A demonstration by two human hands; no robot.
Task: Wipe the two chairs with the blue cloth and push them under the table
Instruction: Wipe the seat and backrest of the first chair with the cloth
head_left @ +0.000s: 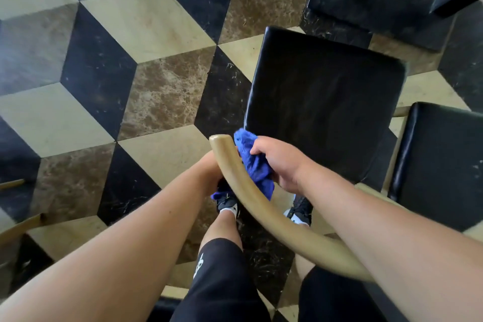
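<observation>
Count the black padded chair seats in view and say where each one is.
2. One seat is straight ahead, beyond the blue cloth. The other seat is at the right edge, partly cut off. More may be hidden outside the frame.

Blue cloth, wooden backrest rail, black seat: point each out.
Blue cloth (257, 165), head view, bunched middle beside the rail.
Rail (236, 180), head view, curved top near its end.
Seat (324, 110), head view, centre of the cushion.

The floor (146, 21) is tiled in a cube pattern of cream, brown marble and black. On it stand a black-seated chair (321, 112), a second chair (441, 162) beside it, and the person's shoes (228, 204).
</observation>
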